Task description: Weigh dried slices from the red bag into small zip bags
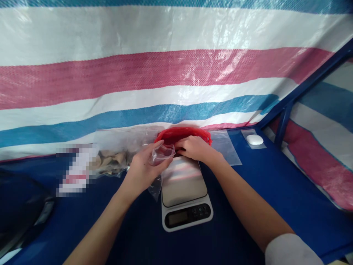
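My left hand is closed around a small clear plastic cup, tilted with its mouth toward the right. Beside it, my right hand reaches to the opening of a red plastic bag, its fingers curled. Whatever those fingertips hold, if anything, is hidden. Below both hands lies a white kitchen scale with a metal plate; its display looks blank. Part of a clear plastic bag hangs out under my left wrist.
Clear bags with brown dried pieces lie at left. To the right are a flat clear bag and a white oval object on a small clear bag. A striped tarp rises behind the blue table; a blue metal frame stands at right.
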Motion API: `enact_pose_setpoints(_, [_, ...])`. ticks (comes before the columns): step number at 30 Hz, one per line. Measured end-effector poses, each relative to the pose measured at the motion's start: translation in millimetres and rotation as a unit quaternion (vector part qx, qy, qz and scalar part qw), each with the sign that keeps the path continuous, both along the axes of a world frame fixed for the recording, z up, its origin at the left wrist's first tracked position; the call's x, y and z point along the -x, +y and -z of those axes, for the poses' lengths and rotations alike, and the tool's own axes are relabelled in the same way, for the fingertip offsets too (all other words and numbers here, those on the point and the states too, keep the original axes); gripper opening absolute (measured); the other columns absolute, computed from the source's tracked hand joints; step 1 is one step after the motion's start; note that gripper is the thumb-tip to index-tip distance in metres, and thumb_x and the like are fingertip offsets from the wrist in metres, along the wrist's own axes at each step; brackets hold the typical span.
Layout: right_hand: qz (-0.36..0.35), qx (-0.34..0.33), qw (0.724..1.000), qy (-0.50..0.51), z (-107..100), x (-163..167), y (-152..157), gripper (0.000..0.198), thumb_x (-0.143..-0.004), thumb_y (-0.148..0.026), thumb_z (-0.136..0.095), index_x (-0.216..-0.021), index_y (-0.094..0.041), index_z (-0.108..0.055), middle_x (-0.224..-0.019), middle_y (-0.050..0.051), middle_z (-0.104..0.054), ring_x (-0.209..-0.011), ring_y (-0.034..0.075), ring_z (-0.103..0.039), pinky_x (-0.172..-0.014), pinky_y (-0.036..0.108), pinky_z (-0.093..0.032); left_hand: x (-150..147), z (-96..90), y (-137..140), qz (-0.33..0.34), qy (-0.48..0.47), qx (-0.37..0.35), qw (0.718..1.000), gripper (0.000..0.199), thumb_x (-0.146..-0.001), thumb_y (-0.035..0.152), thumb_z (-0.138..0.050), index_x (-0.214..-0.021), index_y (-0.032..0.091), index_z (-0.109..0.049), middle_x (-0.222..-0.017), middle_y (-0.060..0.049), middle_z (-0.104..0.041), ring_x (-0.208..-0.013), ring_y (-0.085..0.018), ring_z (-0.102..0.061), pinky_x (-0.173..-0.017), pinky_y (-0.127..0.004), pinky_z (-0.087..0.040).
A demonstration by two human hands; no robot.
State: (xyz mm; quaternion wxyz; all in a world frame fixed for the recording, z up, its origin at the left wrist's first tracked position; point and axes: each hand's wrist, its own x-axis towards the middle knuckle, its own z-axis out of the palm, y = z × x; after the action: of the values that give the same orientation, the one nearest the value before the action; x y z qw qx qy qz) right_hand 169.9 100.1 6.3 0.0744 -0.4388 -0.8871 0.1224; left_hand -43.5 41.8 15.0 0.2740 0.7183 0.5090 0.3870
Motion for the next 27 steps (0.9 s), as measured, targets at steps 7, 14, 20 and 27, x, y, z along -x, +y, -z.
enact_pose_setpoints(7, [0.010,-0.020,1.000,0.006,6.4,-0.1,4.4,0.026,-0.098,-0.024,-0.057,-0.113,-0.026,-0.078,-0.113,0.005,-0.078,-0.098,0.025,-0.072,-0.079,0.032,-0.047,-2.9,-2.2,-1.4,0.009,-0.006,-0.004,1.000,0.051,-0.082,0.039,-0.076,-0.129,0.022,-0.067,-0.120,-0.010,-0.074,-0.107,-0.032,-0.071,-0.095,-0.052,-0.059])
enact_pose_setpoints(14, [0.015,-0.024,0.981,0.194,0.9,-11.5,6.5,0.021,-0.088,-0.019,-0.068,-0.104,-0.024,-0.081,-0.102,0.002,-0.081,-0.088,0.019,-0.073,-0.087,0.030,-0.051,-1.4,-1.3,-0.7,0.016,0.001,-0.008,1.000,0.052,-0.084,0.042,-0.075,-0.131,0.021,-0.065,-0.116,-0.010,-0.075,-0.102,-0.030,-0.073,-0.092,-0.049,-0.059])
enact_pose_setpoints(20, [0.001,0.041,0.940,0.339,-29.3,-17.8,-10.3,0.017,-0.087,-0.027,-0.071,-0.100,-0.024,-0.082,-0.097,0.001,-0.080,-0.084,0.017,-0.074,-0.082,0.029,-0.056,-4.0,-0.5,-2.2,0.027,-0.004,-0.026,0.999,0.050,-0.083,0.040,-0.075,-0.128,0.020,-0.066,-0.119,-0.011,-0.074,-0.106,-0.030,-0.071,-0.096,-0.049,-0.056])
enact_pose_setpoints(27, [-0.057,0.064,0.943,0.321,-51.4,1.0,-31.7,0.016,-0.087,-0.021,-0.070,-0.097,-0.025,-0.082,-0.096,-0.001,-0.080,-0.081,0.017,-0.073,-0.080,0.028,-0.057,-10.6,-6.3,-5.9,0.064,-0.007,-0.014,0.998,0.037,-0.083,0.034,-0.074,-0.117,0.019,-0.069,-0.116,-0.010,-0.074,-0.104,-0.028,-0.070,-0.096,-0.046,-0.055])
